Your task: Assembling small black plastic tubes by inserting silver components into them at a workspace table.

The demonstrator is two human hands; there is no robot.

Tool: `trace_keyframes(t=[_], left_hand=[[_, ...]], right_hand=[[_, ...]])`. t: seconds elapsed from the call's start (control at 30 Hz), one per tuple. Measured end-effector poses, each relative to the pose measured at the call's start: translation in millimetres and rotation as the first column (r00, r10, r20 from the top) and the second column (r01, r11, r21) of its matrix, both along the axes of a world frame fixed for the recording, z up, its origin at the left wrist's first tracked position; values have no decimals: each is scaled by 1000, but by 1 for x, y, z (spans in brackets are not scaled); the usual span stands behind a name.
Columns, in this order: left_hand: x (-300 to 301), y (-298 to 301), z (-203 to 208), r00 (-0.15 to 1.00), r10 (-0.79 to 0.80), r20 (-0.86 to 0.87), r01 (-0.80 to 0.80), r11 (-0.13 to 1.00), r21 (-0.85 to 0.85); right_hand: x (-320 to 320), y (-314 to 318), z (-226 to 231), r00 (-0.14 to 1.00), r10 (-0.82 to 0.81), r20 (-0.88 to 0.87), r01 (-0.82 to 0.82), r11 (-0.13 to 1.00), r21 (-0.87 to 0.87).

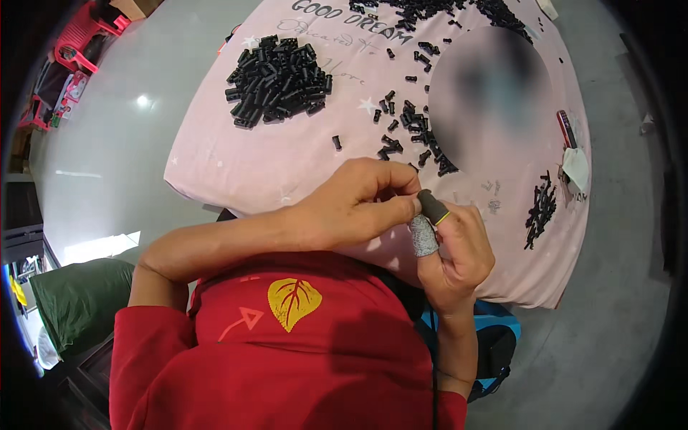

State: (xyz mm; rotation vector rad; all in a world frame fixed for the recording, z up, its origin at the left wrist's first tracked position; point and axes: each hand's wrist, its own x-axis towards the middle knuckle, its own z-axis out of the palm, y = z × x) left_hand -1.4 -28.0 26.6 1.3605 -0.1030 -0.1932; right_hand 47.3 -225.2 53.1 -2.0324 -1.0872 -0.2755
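My left hand point(362, 204) and my right hand point(459, 251) meet in front of my chest, over the near edge of a table covered in pink cloth point(308, 172). Their thumbs and index fingers pinch together at the tips. Whatever they hold is hidden by the fingers. A grey speckled sleeve point(423, 236) wraps my right thumb, and a dark finger cot point(433, 206) with a yellow rim covers the right index finger. Just beyond the hands lie scattered small black tube-shaped plastic pieces point(419, 129). One loose black piece point(337, 142) rests to the left of them.
A large heap of black pieces point(276, 82) sits at the left, with more along the far edge. On the right are thin black parts point(541, 208), tiny clear bits point(493, 197), a red-and-black tool point(566, 129) and a white scrap point(575, 168). A blurred oval hides part of the table.
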Motion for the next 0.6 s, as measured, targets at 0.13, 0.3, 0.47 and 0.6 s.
trace_keyframes(t=[0.13, 0.3, 0.47, 0.6], left_hand=[[-5, -2, -4, 999, -22, -45, 23, 999, 28], [-14, 13, -2, 939, 60, 340, -231, 841, 490], [-14, 31, -29, 948, -30, 317, -311, 126, 942], [1, 12, -39, 906, -136, 401, -368, 217, 904]], right_hand=[[-2, -7, -11, 998, -6, 56, 7, 1000, -18], [6, -14, -21, 998, -31, 52, 34, 997, -70], [38, -39, -36, 985, -77, 154, 111, 969, -220], [40, -63, -38, 959, -221, 176, 258, 938, -231]])
